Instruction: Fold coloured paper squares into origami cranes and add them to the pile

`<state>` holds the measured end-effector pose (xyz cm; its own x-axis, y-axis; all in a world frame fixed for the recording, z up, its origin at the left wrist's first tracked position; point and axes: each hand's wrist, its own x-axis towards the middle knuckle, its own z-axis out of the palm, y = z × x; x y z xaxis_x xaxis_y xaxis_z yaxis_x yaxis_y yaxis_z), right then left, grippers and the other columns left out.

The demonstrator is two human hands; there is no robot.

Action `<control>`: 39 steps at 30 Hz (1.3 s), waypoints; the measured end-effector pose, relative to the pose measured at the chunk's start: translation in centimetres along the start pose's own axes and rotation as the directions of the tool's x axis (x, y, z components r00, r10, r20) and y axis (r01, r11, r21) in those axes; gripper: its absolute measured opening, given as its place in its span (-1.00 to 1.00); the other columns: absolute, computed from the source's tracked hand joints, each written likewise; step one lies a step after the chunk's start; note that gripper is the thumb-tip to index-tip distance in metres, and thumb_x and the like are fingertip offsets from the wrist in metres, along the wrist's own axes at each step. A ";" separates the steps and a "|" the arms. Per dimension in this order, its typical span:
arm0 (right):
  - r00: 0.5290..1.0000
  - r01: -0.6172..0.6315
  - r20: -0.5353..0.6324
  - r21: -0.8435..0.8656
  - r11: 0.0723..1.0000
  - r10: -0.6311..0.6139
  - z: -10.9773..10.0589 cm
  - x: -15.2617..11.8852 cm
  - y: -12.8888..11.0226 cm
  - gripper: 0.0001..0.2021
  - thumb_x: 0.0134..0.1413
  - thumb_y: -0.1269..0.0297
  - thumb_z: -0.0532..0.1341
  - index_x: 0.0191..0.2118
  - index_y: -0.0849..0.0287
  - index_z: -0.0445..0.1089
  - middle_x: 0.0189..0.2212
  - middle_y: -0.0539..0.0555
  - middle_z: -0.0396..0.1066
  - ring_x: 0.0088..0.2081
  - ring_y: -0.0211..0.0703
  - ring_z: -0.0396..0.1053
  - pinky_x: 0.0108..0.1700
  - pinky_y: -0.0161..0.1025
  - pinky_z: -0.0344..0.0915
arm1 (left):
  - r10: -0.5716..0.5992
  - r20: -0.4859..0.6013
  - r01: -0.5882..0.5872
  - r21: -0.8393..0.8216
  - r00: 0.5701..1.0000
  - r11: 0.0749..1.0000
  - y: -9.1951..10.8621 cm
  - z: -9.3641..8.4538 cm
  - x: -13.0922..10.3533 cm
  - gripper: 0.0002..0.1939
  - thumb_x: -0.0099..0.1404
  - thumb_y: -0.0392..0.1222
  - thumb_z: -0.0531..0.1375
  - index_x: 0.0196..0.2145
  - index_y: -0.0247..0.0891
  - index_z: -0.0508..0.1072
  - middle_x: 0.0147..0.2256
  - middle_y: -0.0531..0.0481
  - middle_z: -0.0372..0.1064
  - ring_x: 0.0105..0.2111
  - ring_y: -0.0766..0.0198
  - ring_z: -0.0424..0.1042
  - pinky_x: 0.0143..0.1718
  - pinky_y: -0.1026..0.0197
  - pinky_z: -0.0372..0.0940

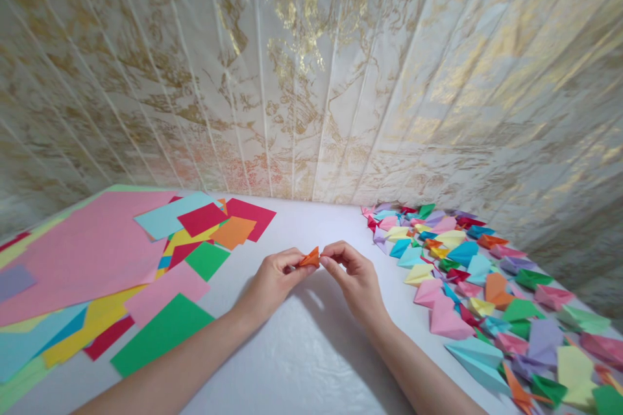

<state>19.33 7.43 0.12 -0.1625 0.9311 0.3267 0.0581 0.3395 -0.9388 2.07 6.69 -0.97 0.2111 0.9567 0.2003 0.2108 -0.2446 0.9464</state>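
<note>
A small folded orange paper (pixel 310 258) is held up over the middle of the white table. My left hand (pixel 277 282) grips it between thumb and fingers from the left. From the other side, my right hand (pixel 353 279) is closed in a pinch at the paper's right end. The fingertips hide part of the folds, so its full shape cannot be made out.
Flat coloured sheets lie at left, among them a large pink sheet (pixel 97 240) and a green rectangle (pixel 163 336). Several folded paper pieces (pixel 479 269) cover the right side. Behind the white table (pixel 311 220) hangs a gold-patterned curtain (pixel 302 78).
</note>
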 end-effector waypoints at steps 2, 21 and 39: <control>1.000 0.008 0.006 -0.008 1.000 -0.008 -0.1 0.0 -0.1 -0.89 0.11 0.23 0.28 -0.38 0.13 0.45 -0.43 -0.02 0.43 -0.34 -0.19 0.33 -0.21 -0.25 0.23 | 0.001 0.013 -0.001 0.000 1.000 1.000 0.0 0.0 -0.1 -0.77 0.28 -0.07 0.21 -0.40 -0.24 0.56 -0.41 0.07 0.34 -0.35 0.25 0.32 -0.29 0.25 0.14; 0.948 -0.082 0.309 0.018 0.996 0.073 -1.2 0.9 -1.0 -0.66 0.22 -0.01 0.17 -0.35 0.16 0.48 -0.44 0.00 0.38 -0.33 -0.16 0.31 -0.18 -0.22 0.23 | 0.050 0.152 -0.060 0.064 0.987 0.996 -0.2 -0.7 0.1 -0.82 0.29 -0.13 0.23 -0.39 -0.22 0.58 -0.42 0.08 0.34 -0.35 0.24 0.32 -0.29 0.25 0.17; 0.888 0.412 0.423 -0.559 0.720 -0.180 -1.3 0.8 -2.6 -0.84 0.24 0.38 0.18 -0.36 0.09 0.47 -0.40 0.08 0.45 -0.32 -0.08 0.29 -0.25 -0.17 0.20 | 0.069 0.183 -0.098 0.159 0.981 0.982 0.6 -0.7 0.1 -0.79 0.28 -0.26 0.12 -0.42 -0.23 0.56 -0.42 0.03 0.44 -0.33 0.21 0.39 -0.24 0.24 0.23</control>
<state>20.38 7.45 2.96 -0.5714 0.7093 0.4127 0.5251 0.7025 -0.4804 1.57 6.74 -0.22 0.3965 0.8925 0.2148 0.3382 -0.3596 0.8696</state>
